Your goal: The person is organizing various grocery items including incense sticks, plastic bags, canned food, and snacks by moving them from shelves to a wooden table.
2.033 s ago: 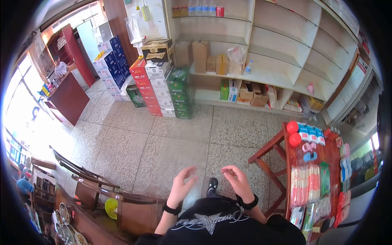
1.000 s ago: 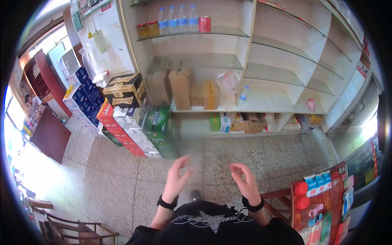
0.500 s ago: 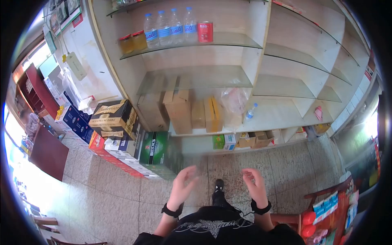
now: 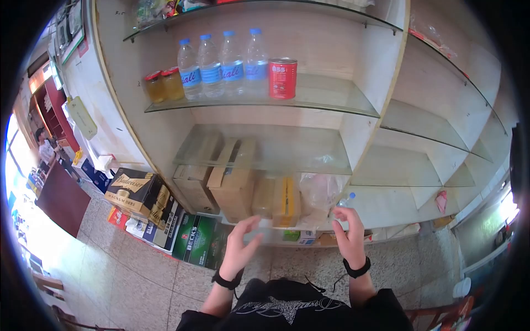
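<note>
My left hand [image 4: 241,246] is raised in front of me, fingers curved and apart from the thumb, with nothing in it. Level with it, my right hand [image 4: 349,237] is likewise open and holds nothing. Beyond the hands, on the lower shelf, stand a tall cardboard box [image 4: 232,187], a small box with yellow tape [image 4: 286,202] and a clear plastic bag [image 4: 319,190]. A small water bottle [image 4: 348,199] shows just past my right fingertips. Higher up, a glass shelf [image 4: 326,95] carries several water bottles [image 4: 232,69], a red can [image 4: 282,79] and two amber jars [image 4: 164,85].
A Budweiser carton [image 4: 134,193] sits stacked at the left, beside a green Beck's carton [image 4: 196,241] on the floor. A red-brown counter [image 4: 63,198] stands far left, with a person [image 4: 45,146] behind it. A wooden chair [image 4: 450,314] is at the lower right.
I have moved closer to the shelves, so the bottles, can and boxes look larger and sit lower in view. Both hands have risen slightly and stay open.
</note>
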The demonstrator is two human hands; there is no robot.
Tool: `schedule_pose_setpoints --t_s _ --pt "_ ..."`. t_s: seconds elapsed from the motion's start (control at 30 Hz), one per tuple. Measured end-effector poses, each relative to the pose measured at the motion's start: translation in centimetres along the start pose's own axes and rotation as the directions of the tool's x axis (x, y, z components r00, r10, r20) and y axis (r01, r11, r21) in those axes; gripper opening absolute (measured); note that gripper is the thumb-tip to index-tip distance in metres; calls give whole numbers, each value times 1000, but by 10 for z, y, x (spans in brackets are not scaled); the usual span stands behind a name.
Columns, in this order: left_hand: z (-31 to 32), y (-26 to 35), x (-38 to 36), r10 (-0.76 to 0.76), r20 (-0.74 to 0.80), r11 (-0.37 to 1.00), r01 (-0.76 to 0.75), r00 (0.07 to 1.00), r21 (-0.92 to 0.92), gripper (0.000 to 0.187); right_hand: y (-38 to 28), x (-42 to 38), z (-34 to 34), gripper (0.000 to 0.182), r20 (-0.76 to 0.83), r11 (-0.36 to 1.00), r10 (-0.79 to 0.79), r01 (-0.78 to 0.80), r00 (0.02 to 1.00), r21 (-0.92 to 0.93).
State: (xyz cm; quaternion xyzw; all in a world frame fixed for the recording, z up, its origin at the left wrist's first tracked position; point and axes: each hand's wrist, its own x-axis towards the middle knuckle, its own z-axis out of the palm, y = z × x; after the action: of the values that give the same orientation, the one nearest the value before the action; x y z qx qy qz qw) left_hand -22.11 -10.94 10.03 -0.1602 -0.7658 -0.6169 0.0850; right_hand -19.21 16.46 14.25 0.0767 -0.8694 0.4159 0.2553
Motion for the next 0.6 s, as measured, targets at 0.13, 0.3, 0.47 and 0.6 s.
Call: schedule_pose_setpoints --t_s 0.13,0.3,0.47,0.6 --pt "-4 23 71 103 26 994 -104 994 40 40 -3 63 18 43 -47 980 -200 200 979 -7" --pt "-10 34 164 355 31 932 -356 934 68 40 -11 154 46 48 -97 937 -350 347 932 -48" --pt "-11 46 264 539 35 836 -540 841 94 43 -12 258 79 51 -267 939 -318 341 910 45" --pt "1 40 318 641 0 743 -620 768 252 57 -10 323 102 59 -344 925 -379 346 859 -154"
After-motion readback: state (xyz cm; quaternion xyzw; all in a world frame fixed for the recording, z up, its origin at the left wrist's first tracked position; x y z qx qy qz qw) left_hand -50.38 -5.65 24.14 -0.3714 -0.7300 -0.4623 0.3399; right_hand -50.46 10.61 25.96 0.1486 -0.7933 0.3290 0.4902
